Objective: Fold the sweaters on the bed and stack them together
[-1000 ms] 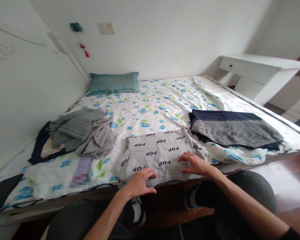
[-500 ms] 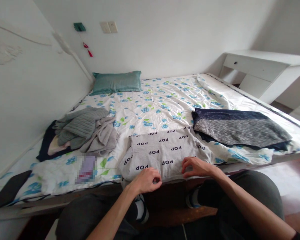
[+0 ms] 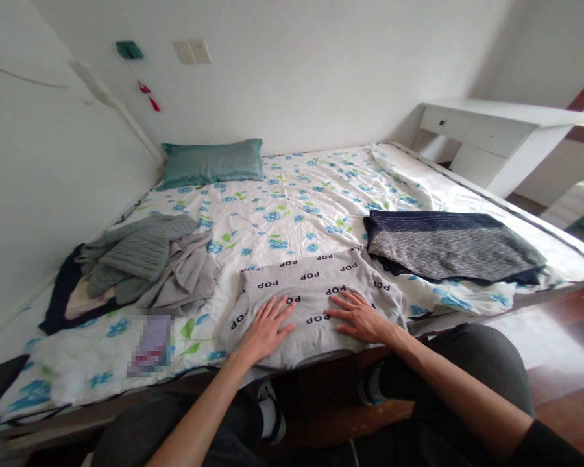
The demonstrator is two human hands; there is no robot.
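A light grey garment printed with "POP" [image 3: 304,334] lies spread near the front edge of the bed, its lettering upside down from here. My left hand [image 3: 265,327] rests flat on its left half with the fingers spread. On the right half lies my right hand [image 3: 360,316], palm down, fingers apart. Neither hand holds anything; parts of the print are hidden under them. Right of the garment is a folded grey and navy knit piece [image 3: 452,243]. A loose heap of grey knitwear [image 3: 146,259] sits to the left, over something dark navy.
The bed's white sheet [image 3: 292,224] has blue flowers. A green pillow [image 3: 211,162] lies against the back wall. A blurred purple item [image 3: 152,344] and a dark flat object [image 3: 0,383] are at the front left. A white desk [image 3: 486,133] stands at the right.
Both hands have moved forward from the garment's near edge onto its middle. Their curled fingers have opened out flat. The view has shifted slightly to the right.
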